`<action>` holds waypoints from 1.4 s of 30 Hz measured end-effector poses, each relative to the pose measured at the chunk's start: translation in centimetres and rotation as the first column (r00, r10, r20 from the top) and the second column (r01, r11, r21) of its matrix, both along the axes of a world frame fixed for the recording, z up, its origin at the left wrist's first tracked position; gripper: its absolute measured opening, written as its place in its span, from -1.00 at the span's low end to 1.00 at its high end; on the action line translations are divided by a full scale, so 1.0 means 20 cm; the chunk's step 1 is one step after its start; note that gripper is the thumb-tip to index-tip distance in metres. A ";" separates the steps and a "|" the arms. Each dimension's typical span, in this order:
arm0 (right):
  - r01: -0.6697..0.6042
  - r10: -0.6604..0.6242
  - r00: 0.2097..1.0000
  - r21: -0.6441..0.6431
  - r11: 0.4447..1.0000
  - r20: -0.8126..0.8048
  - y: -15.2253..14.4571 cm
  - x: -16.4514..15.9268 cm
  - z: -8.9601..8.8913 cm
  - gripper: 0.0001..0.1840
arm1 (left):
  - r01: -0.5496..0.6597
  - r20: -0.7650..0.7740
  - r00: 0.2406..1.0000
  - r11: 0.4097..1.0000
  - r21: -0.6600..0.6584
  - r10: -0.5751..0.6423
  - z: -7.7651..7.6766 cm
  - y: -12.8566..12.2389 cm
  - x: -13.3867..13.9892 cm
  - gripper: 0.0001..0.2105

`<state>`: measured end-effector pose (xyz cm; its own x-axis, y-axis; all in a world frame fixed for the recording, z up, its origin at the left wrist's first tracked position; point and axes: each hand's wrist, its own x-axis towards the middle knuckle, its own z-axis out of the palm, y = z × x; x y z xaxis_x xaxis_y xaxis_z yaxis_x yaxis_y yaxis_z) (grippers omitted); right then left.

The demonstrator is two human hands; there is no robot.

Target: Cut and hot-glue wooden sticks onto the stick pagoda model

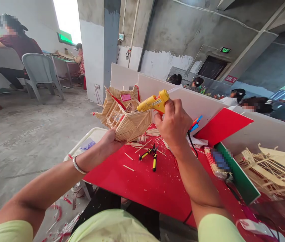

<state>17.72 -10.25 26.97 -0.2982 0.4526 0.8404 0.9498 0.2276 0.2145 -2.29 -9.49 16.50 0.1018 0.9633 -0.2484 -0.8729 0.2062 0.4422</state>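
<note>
My left hand (112,140) grips the lower edge of a model building (134,126) made of thin wooden sticks, raised and tilted above the table. Its stepped roof carries red strips and a small pink-red plaque (126,97). In my right hand (174,121) is a yellow hot glue gun (155,101), its nozzle pointing left at the frame of the model. A clear glue stick (175,88) sticks out of its back end. Whether the nozzle touches the wood I cannot tell. Below, on the red tabletop (137,179), lie black-and-yellow pliers (153,156).
Loose sticks (149,134) and scraps are strewn over the table. To the right stand a green board (238,173) and another stick structure (276,168). A white partition (182,101) runs behind. A white stool (92,136) is at the left; other people sit farther off.
</note>
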 end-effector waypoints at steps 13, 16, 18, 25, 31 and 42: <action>-0.009 0.007 0.999 0.035 0.999 0.041 0.00 -0.02 -0.02 -0.58 | -0.061 -0.080 0.995 0.996 -0.058 0.056 0.05 -0.04 0.01 -0.41; -0.012 0.010 0.999 0.031 0.999 0.046 0.00 -0.03 -0.01 -0.59 | -0.061 -0.105 0.993 0.996 -0.066 0.054 0.06 -0.05 0.01 -0.42; -0.007 0.006 0.999 0.028 1.000 0.047 -0.01 -0.03 -0.01 -0.59 | -0.060 -0.105 0.993 0.996 -0.063 0.053 0.06 -0.05 0.01 -0.44; -0.003 0.003 0.999 -0.015 1.000 0.040 -0.01 -0.03 -0.01 -0.58 | -0.048 -0.108 0.993 0.997 -0.052 0.043 0.02 -0.03 0.00 -0.43; -0.001 0.002 1.000 -0.056 0.998 0.015 -0.01 -0.01 -0.02 -0.53 | -0.048 -0.108 0.993 0.996 -0.074 0.040 0.01 -0.03 0.00 -0.43; 0.015 -0.015 1.000 -0.005 1.000 -0.015 0.01 0.04 -0.03 -0.55 | -0.026 -0.085 0.996 0.998 -0.054 0.021 0.03 -0.04 0.00 -0.39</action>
<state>18.47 -9.97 26.46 -0.2791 0.4608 0.8425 0.9561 0.2145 0.1995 -2.22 -10.25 17.07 0.0556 0.9498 -0.3080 -0.8377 0.2123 0.5032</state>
